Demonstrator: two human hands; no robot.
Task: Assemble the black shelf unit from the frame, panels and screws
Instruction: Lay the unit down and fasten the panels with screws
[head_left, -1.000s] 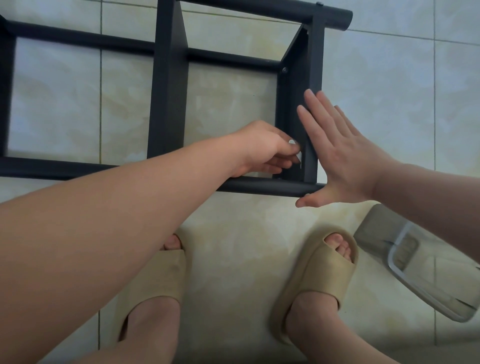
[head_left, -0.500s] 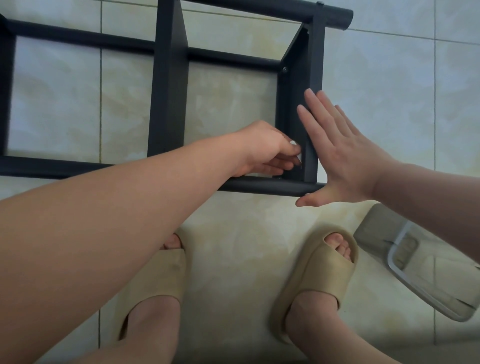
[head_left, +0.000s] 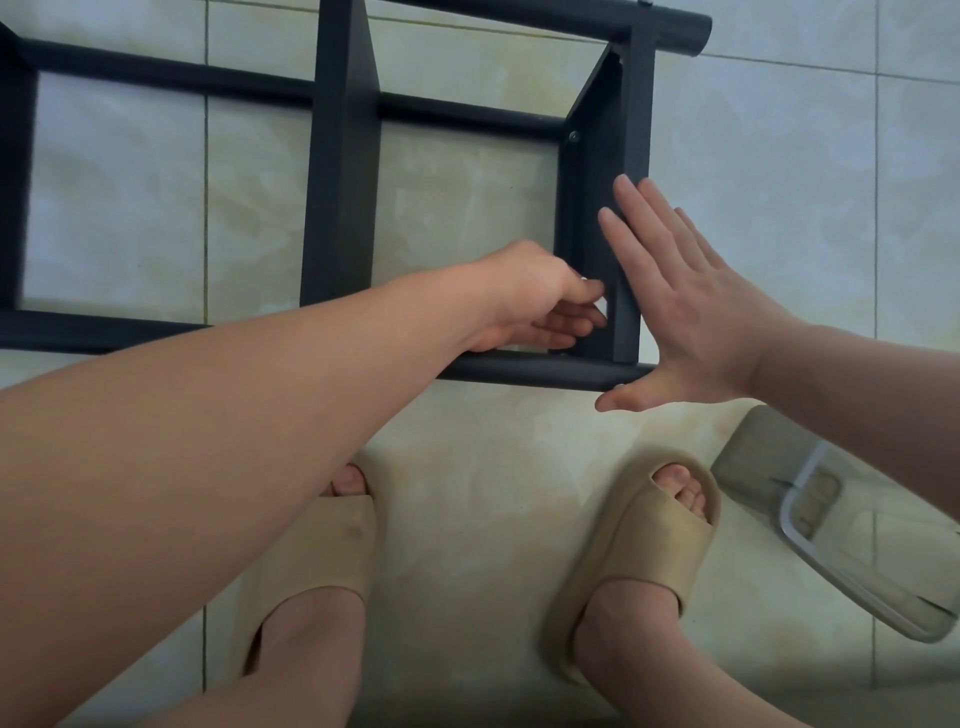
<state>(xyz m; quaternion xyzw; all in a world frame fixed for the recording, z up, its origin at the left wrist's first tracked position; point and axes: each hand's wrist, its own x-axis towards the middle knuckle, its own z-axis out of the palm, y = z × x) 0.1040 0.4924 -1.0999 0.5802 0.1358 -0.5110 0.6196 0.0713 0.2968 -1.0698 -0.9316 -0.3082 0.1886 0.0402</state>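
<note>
Two hands on one joint, right of centre in the frame. Left hand (head_left: 540, 306) reaches through the open bay, fingers pinched together on something small and pale at the inner face of the end panel (head_left: 597, 218); probably a screw or its driver, too small to tell which. Right hand (head_left: 696, 306) is flat and open, fingers spread slightly, palm pressed on the outer face of the same panel, thumb hanging below the near tube (head_left: 519, 371). My read: right hand is a backstop, so the panel doesn't skate away from the tube while the left works the fastener from inside. Shelf unit (head_left: 337, 171) lies on its side on the tiled floor (head_left: 467, 493), spanning the upper half of the frame from the left edge to right of centre; lying flat puts the joint within reach and keeps it from tipping. A middle panel (head_left: 340, 156) stands between the near and far tubes at centre top. One fitted screw head (head_left: 573, 136) shows at the far corner of the end panel, upper right, so that corner looks done and the near corner is the one in hand. Feet in beige slides (head_left: 639, 551) stand just below the near tube, bottom centre. A clear plastic container (head_left: 831, 525) sits on the floor at lower right, close to the right arm; contents not readable, possibly hardware.
</note>
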